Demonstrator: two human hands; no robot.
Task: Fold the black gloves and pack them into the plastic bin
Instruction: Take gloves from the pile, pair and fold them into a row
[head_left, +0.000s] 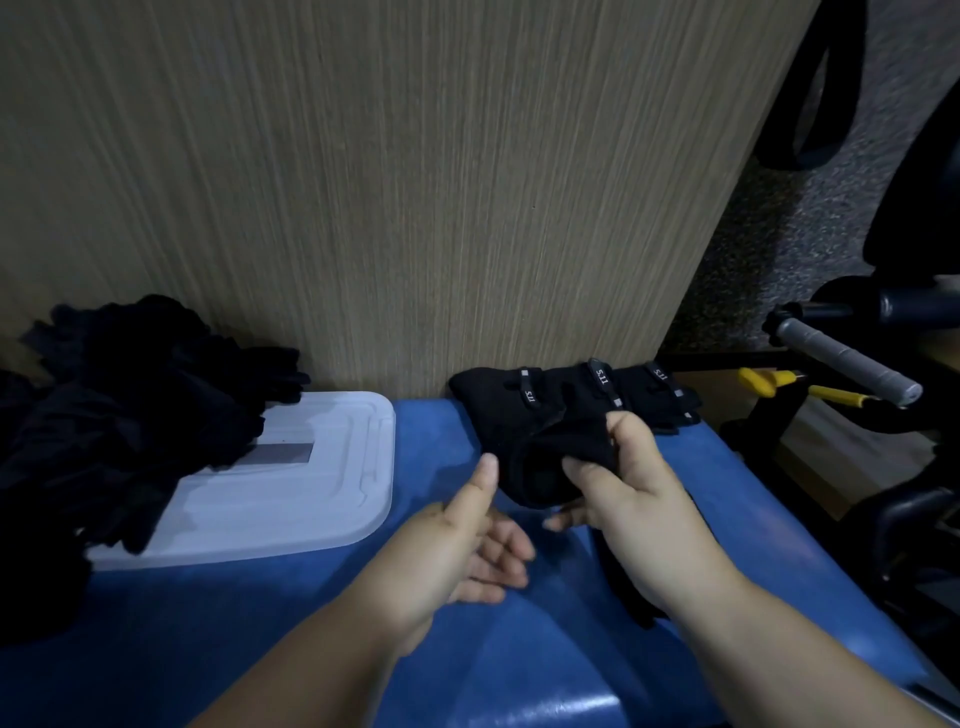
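Your right hand (631, 499) is closed round a glove (550, 467): the thumb presses on top of the bunched black cloth and the fingers curl beneath it, their tips partly hidden by it. The glove is held just above the bench (519, 649), in front of the folded gloves (587, 389), which lie in a row against the panel (415, 182). A dark strip shows under your right wrist; you cannot tell whether it is cloth or shadow.

Your left hand (457, 551) is open and holds nothing, thumb raised, fingers loosely spread towards the right hand, close to the glove but apart from it.

At the left a pile (130, 395) of black gloves lies partly on a white plastic lid (311, 467) and runs off the frame edge. The single gloves in it are too dark to make out. What lies under the lid is hidden.
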